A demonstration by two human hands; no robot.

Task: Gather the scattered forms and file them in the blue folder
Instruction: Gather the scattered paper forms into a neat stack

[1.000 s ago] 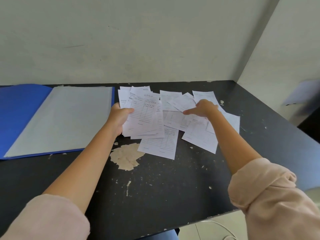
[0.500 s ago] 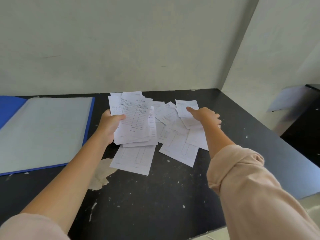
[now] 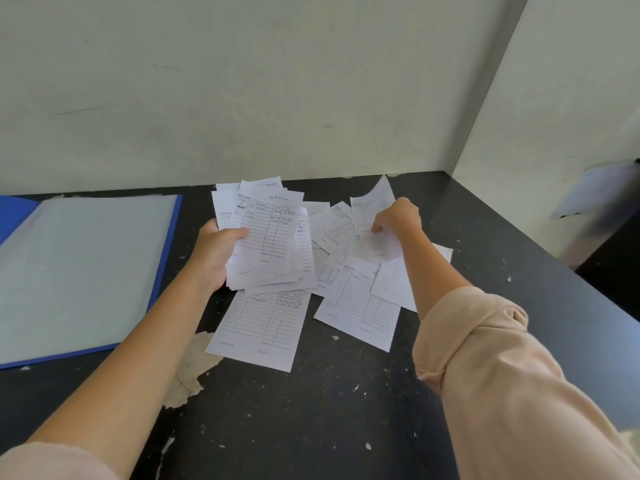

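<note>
Black and badly chipped, the tabletop [image 3: 311,427] is filling the lower half of the frame, with a pale patch of bare substrate [image 3: 194,368] showing at lower centre where the coating is peeling away. Two forearms in rolled-up peach sleeves [image 3: 485,358] are reaching up from the bottom corners toward the middle of the frame. Nearest of the papers, two loose forms [image 3: 258,327] are lying flat on the table at centre, not yet gathered. Just above them, the left hand [image 3: 214,251] is clamping a fanned stack of forms [image 3: 270,237] between thumb and fingers, printed side up, probably serving as the collecting hand so that each new sheet can be laid on top. At centre right, the right hand [image 3: 398,220] is pinching a single form [image 3: 372,220] by its middle, the sheet's upper corner curling up off the overlapping pile beneath, likely being lifted free to join the stack. At the left edge of the frame, well apart from the pile, the blue folder [image 3: 173,244] is lying open with its clear inner sleeve [image 3: 86,265] facing up, apparently ready to receive the forms. Beyond everything, plain pale walls [image 3: 277,81] are meeting at a corner in the upper right.
</note>
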